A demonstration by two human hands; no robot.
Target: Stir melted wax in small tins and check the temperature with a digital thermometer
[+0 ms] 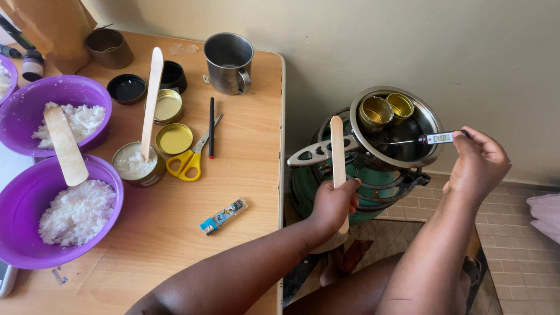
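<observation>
Right hand pinched shut on a slim digital probe thermometer with a pale display, its metal stem reaching down into a round steel pot that sits on a green gas burner. Left hand closed around a flat pale wooden stirring stick, held upright beside the pot's handle. Inside the pot: two small gold-coloured tins standing in dark liquid; contents look melted, glossy. Judged mid-way: heating under way, temperature being read. On the light wooden table, one tin of white waxy flakes with a second stick stood in it, two purple plastic bowls of crumbly white flakes untouched, gold lids off, yellow-handled scissors, small lighter, dull steel mug.
</observation>
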